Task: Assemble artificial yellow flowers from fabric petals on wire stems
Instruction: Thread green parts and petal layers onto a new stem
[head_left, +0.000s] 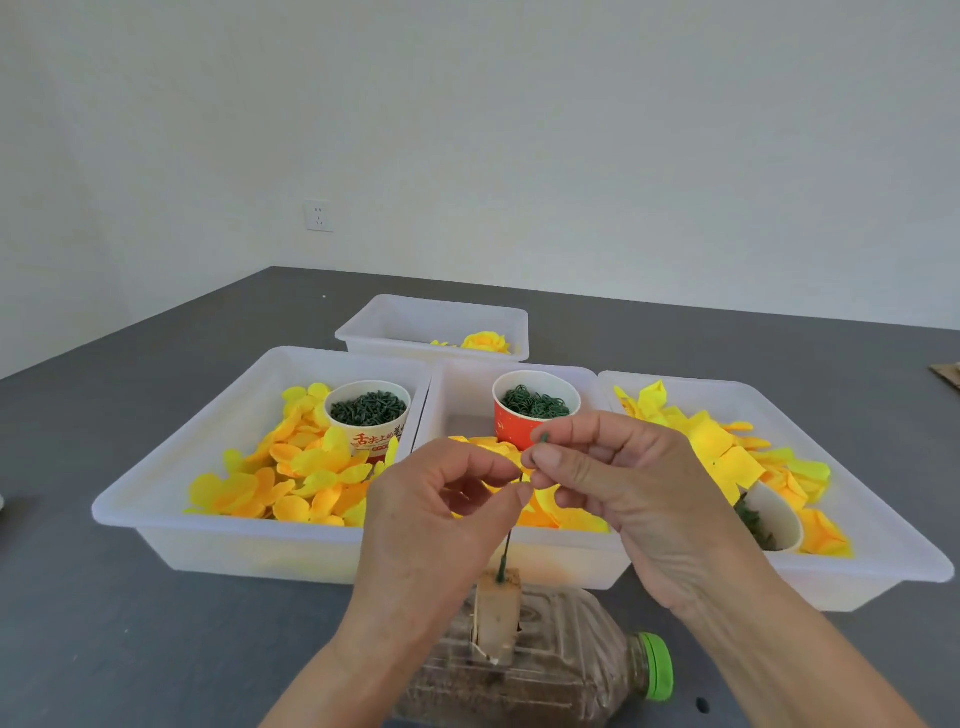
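A thin green wire stem (506, 551) stands upright in a small wooden block (497, 618) fixed on a sand-filled plastic bottle (550, 670) lying on its side. My left hand (441, 519) pinches the stem near its top between thumb and forefinger. My right hand (618, 488) pinches a small green piece (543, 439) just above the stem's tip. Yellow fabric petals (296, 467) fill the left tray (171, 499); more petals (727, 452) lie in the right tray (893, 525).
A middle tray (457, 395) holds a red cup (524, 410) of green rings. A white cup (369, 410) of green pieces stands in the left tray, and another cup (774, 514) lies tipped in the right one. A far tray (431, 322) holds a finished yellow flower (485, 343).
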